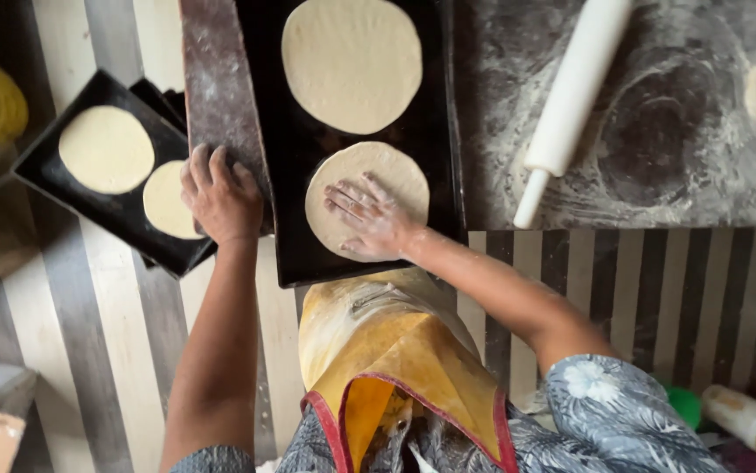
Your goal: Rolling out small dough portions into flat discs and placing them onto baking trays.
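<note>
The right hand lies flat, fingers spread, pressing the near dough round at 6 o'clock on the black baking tray. The left hand, grip spread, rests beside the tray's edge. Judged: laying step; next calls for smoothing.

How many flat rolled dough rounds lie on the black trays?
4. Two on the big tray: one at the far end, one under the right hand. Two on the smaller left tray: one and another beside the left hand.
</note>
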